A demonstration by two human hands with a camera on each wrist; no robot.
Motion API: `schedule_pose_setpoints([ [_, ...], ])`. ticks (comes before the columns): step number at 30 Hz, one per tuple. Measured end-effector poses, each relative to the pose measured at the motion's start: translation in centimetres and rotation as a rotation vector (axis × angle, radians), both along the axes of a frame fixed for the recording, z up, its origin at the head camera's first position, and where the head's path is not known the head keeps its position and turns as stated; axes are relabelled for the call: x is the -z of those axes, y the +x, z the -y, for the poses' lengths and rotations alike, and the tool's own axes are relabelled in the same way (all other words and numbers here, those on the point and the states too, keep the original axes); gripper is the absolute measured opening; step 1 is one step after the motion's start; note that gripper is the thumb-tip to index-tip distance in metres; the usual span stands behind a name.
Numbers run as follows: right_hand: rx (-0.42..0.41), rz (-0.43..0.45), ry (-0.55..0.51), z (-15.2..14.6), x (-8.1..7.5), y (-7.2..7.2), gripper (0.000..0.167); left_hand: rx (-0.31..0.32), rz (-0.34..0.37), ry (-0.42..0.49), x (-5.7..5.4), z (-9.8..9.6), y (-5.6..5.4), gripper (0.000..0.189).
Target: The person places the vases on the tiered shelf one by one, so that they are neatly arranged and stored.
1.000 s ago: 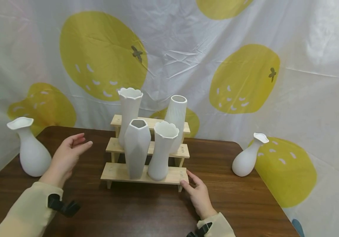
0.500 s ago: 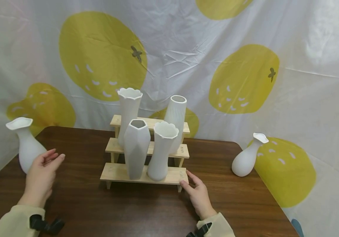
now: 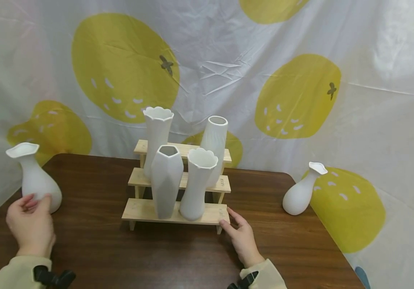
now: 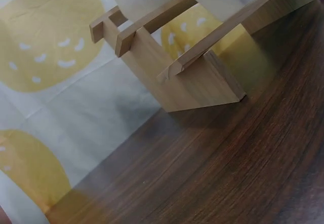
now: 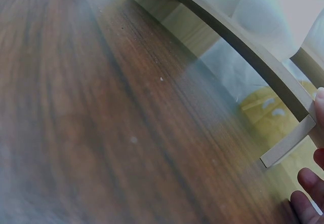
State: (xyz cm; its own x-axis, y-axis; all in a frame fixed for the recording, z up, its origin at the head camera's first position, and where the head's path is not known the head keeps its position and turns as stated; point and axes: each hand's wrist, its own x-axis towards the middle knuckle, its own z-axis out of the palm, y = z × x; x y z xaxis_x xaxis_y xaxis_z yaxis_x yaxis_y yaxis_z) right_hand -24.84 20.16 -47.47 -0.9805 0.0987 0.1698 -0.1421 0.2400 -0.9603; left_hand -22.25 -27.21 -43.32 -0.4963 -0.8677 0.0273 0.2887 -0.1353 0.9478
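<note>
My left hand (image 3: 31, 228) is at the lower body of a white vase (image 3: 40, 182) with a flared, wavy rim. Its loosely bent fingers and thumb overlap the vase's front in the head view. A strip of white vase (image 4: 15, 198) shows at the lower left of the left wrist view. My right hand (image 3: 243, 239) grips the right end of a three-tier wooden stand (image 3: 139, 208), thumb at the front edge of the bottom shelf. On the stand are a faceted vase (image 3: 167, 180), a scalloped-rim vase (image 3: 196, 188), a taller scalloped vase (image 3: 156, 132) and a round-mouthed vase (image 3: 215, 140).
Another white flared-rim vase (image 3: 298, 194) stands at the right of the dark wooden table (image 3: 149, 257). A white curtain (image 3: 210, 52) with yellow fruit prints hangs behind the table and down both sides.
My left hand has moved left and down, away from the stand's side, to the left vase. The right hand stays at the stand's corner, and the vases have not moved.
</note>
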Motion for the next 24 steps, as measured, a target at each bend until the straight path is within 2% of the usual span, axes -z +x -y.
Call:
schedule_pose_setpoints([
  [3,-0.003,-0.002,-0.003,0.0,-0.1,0.1,0.057,-0.033,0.077,0.031,0.0,0.3,0.0,0.042],
  [5,-0.006,0.001,-0.006,0.0,-0.1,0.1,0.057,-0.021,0.173,0.047,-0.1,0.5,-0.1,0.054],
  [8,-0.013,0.012,-0.015,0.1,-0.3,0.2,0.057,0.032,0.291,0.033,-0.3,1.1,-0.4,0.075],
  [11,-0.018,0.018,-0.021,0.3,-0.9,0.5,0.055,0.111,0.371,0.0,-0.6,1.6,-0.7,0.087],
  [15,-0.028,0.006,-0.016,0.8,-2.3,1.4,0.052,0.182,0.408,-0.009,-0.9,2.1,-1.1,0.093],
  [17,-0.031,0.003,-0.018,0.8,-2.5,1.5,0.052,0.211,0.416,0.007,-1.2,2.3,-1.3,0.094],
  [22,-0.033,0.009,-0.035,0.2,-0.8,0.5,0.055,0.249,0.423,0.036,-1.8,2.7,-1.7,0.098],
  [24,-0.033,0.014,-0.035,0.2,-0.9,0.5,0.055,0.246,0.428,0.042,-2.0,2.7,-1.9,0.099],
])
